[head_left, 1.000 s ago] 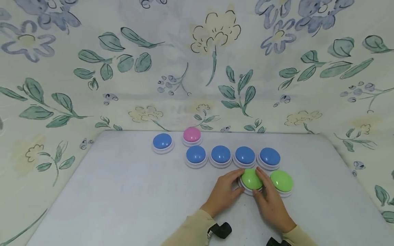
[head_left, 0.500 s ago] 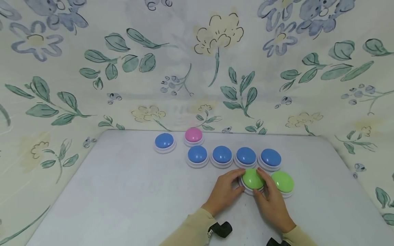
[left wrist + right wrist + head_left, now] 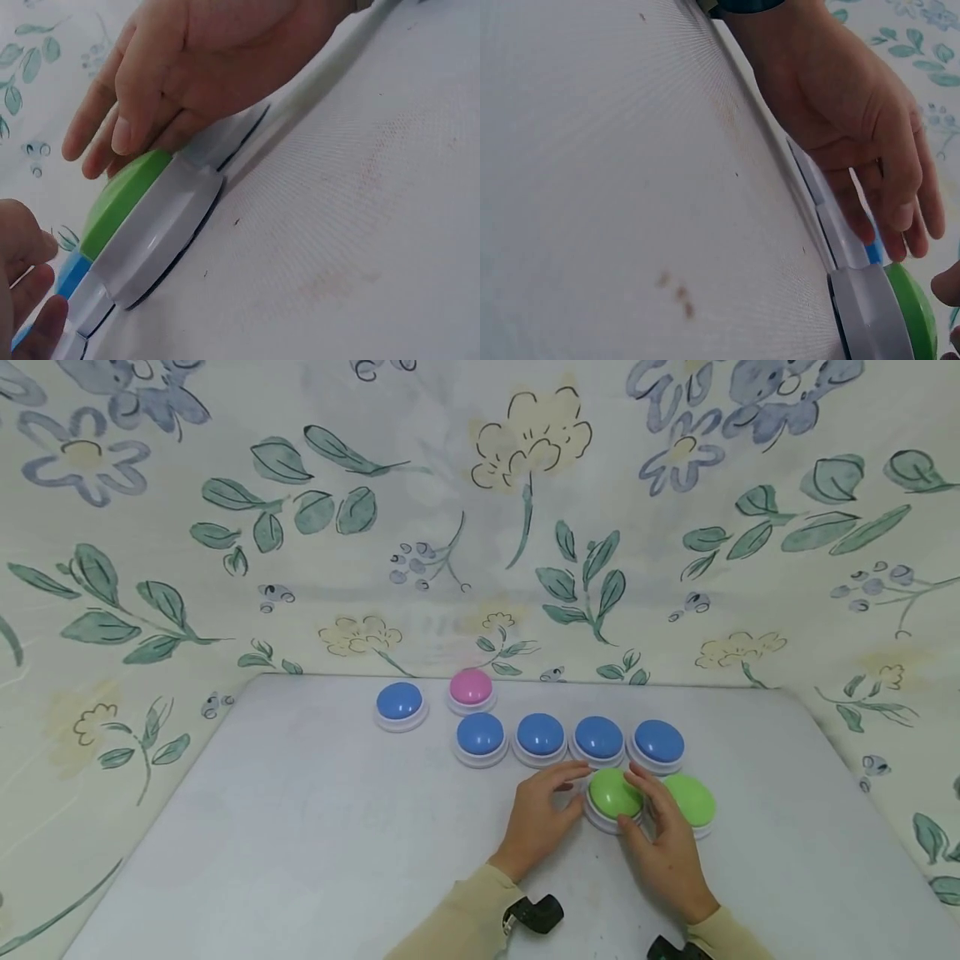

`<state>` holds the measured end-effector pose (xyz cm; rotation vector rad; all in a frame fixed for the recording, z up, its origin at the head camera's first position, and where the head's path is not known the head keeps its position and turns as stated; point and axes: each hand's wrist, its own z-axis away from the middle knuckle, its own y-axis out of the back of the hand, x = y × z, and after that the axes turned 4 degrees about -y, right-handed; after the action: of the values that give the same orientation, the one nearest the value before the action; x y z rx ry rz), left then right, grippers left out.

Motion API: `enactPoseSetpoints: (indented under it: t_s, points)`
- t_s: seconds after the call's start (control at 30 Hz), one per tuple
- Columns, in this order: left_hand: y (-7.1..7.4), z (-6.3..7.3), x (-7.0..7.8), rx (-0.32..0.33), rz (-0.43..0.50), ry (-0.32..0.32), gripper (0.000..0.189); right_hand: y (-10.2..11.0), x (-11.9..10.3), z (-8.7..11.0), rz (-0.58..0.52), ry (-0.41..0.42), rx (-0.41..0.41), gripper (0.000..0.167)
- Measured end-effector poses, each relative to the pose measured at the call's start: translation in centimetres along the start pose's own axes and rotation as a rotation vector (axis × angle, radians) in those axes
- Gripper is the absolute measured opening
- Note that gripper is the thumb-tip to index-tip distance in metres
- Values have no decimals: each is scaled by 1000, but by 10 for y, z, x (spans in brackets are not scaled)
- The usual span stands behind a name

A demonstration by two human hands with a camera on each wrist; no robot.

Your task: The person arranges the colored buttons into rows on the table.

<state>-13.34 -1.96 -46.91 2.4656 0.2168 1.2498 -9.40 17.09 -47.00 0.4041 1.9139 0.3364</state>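
A green dome push button (image 3: 613,794) on a white round base stands on the white table between the two hands. My left hand (image 3: 539,818) is just left of it, fingers loosely bent and apart from the base; in the right wrist view this left hand (image 3: 855,112) holds nothing. My right hand (image 3: 666,852) is at the button's right side, thumb in front and fingers behind, close to the dome. In the left wrist view the right hand (image 3: 195,67) has relaxed fingers over the green button (image 3: 124,199); whether they touch it I cannot tell.
A second green button (image 3: 692,802) sits right of the right hand, partly hidden by it. Behind stands a row of blue buttons (image 3: 540,735). A pink button (image 3: 471,687) and another blue button (image 3: 399,702) are farther back left. Floral cloth (image 3: 450,527) hangs behind the table (image 3: 337,827).
My left hand has let go of the green button and drawn back a little to the left. The right hand has shifted slightly up. The buttons stay in place.
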Motion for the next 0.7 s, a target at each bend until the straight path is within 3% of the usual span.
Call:
enactPoseSetpoints:
  t_s: [0.37, 0.53, 0.7]
  points:
    - [2, -4, -3, 148, 22, -114, 30, 2, -2, -2, -2, 78, 47, 54]
    - [8, -5, -4, 217, 20, -116, 29, 2, -5, -3, -41, 93, 55, 52]
    - [26, -12, -2, 280, 13, -83, 29, 0, -12, -6, -56, 117, 63, 52]
